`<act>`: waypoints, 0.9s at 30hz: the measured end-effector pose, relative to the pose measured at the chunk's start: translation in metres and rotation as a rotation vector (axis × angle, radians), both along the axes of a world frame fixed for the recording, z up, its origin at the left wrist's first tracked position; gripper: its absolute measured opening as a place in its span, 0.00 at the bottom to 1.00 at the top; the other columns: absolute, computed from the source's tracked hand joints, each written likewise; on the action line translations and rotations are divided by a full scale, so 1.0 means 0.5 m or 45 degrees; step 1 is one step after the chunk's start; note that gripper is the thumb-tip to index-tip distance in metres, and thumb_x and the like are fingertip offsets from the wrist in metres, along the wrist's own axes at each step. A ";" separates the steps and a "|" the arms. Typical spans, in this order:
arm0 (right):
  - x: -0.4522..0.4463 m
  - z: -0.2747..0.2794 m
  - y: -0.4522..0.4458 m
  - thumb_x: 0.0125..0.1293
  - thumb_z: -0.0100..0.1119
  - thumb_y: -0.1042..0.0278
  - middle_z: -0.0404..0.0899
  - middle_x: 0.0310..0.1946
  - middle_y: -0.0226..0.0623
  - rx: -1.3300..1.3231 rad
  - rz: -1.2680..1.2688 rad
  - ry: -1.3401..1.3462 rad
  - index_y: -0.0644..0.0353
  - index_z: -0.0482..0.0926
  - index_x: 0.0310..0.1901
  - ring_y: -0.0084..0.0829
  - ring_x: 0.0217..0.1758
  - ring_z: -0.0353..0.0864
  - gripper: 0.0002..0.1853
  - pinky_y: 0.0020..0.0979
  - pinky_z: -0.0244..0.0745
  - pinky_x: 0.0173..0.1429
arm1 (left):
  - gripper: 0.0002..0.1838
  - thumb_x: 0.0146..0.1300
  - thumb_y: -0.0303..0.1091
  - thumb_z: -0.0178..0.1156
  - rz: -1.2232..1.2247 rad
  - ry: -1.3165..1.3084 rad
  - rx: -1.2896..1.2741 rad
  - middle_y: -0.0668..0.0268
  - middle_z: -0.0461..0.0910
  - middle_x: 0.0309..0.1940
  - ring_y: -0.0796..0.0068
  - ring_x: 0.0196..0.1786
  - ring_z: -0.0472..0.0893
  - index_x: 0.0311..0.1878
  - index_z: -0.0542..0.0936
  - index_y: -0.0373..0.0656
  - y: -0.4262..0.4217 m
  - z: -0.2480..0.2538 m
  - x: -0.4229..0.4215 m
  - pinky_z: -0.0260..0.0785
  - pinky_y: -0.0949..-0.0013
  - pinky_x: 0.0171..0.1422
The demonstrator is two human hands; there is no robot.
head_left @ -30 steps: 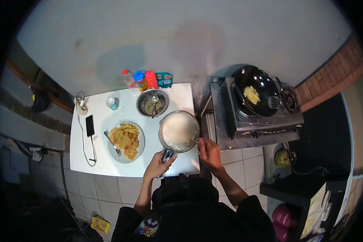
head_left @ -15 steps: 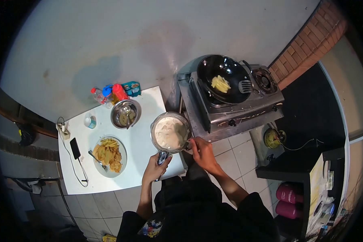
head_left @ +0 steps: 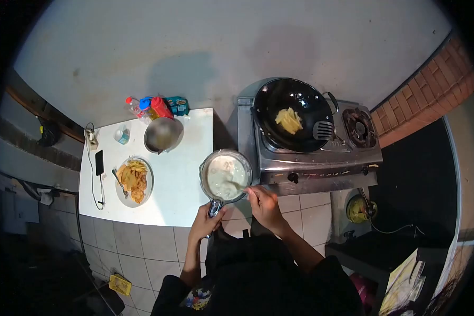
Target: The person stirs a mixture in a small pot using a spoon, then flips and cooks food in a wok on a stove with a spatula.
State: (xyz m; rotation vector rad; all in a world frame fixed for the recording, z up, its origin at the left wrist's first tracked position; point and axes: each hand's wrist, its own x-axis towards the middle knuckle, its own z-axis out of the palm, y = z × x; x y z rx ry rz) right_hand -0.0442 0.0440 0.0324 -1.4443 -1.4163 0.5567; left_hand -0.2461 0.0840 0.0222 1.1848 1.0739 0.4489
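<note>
My left hand [head_left: 205,222] is closed round the short glossy handle of a round saucepan [head_left: 203,181]. Inside the pan is a pale, creamy mixture [head_left: 224,171]. My right hand [head_left: 264,206] pinches the handle of a spoon [head_left: 240,187] at the pan's right side. The spoon's head is down in the mixture, so its full shape is hidden. The pan is held in front of my body, by the right edge of the white table [head_left: 181,210].
A gas stove [head_left: 321,181] bears a black wok [head_left: 268,100] with potato strips [head_left: 288,121] and a slotted spatula [head_left: 323,130]. On the table are a plate [head_left: 149,192] of food, a metal bowl [head_left: 155,134], several bottles [head_left: 160,107] and a phone [head_left: 99,163].
My view has shifted, and the saucepan now sits farther right relative to the table, near the stove's front. The spoon has moved within the mixture. Both hands keep their hold.
</note>
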 end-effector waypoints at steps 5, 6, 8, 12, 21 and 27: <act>0.126 0.037 0.030 0.68 0.52 0.80 0.79 0.34 0.48 0.063 0.263 0.016 0.73 0.78 0.41 0.38 0.33 0.81 0.06 0.31 0.74 0.37 | 0.16 0.67 0.39 0.63 0.111 0.077 0.072 0.75 0.70 0.14 0.86 0.15 0.66 0.30 0.73 0.39 -0.066 -0.030 0.066 0.56 0.77 0.17; 0.142 0.027 0.030 0.68 0.52 0.79 0.78 0.33 0.48 0.110 0.269 -0.039 0.72 0.78 0.42 0.40 0.32 0.80 0.06 0.31 0.74 0.37 | 0.16 0.67 0.39 0.63 0.166 0.118 0.016 0.75 0.69 0.14 0.87 0.15 0.66 0.29 0.73 0.40 -0.081 -0.032 0.081 0.55 0.77 0.17; 0.155 0.017 0.000 0.67 0.53 0.79 0.77 0.32 0.48 0.033 0.262 -0.092 0.70 0.78 0.43 0.46 0.32 0.79 0.06 0.35 0.73 0.36 | 0.13 0.67 0.39 0.63 0.183 0.112 0.027 0.76 0.69 0.15 0.87 0.14 0.65 0.32 0.74 0.40 -0.102 -0.040 0.104 0.54 0.77 0.17; 0.146 -0.019 -0.056 0.66 0.54 0.79 0.78 0.34 0.49 0.055 0.349 -0.019 0.70 0.78 0.43 0.47 0.34 0.81 0.07 0.36 0.75 0.37 | 0.12 0.66 0.38 0.64 0.224 0.071 0.075 0.76 0.69 0.15 0.87 0.15 0.65 0.34 0.75 0.41 -0.125 -0.035 0.149 0.53 0.78 0.16; 0.244 0.012 -0.030 0.65 0.55 0.82 0.79 0.34 0.47 0.181 0.270 -0.053 0.73 0.79 0.41 0.40 0.31 0.81 0.06 0.31 0.75 0.36 | 0.14 0.64 0.37 0.65 0.246 0.126 0.142 0.76 0.68 0.17 0.88 0.20 0.65 0.31 0.75 0.38 -0.135 -0.044 0.188 0.54 0.76 0.21; 0.243 0.004 -0.051 0.65 0.55 0.80 0.79 0.33 0.48 0.053 0.217 0.059 0.71 0.79 0.43 0.43 0.33 0.82 0.07 0.34 0.75 0.36 | 0.13 0.66 0.39 0.64 0.199 0.132 0.358 0.75 0.70 0.15 0.87 0.15 0.66 0.36 0.77 0.38 -0.141 -0.042 0.213 0.55 0.77 0.18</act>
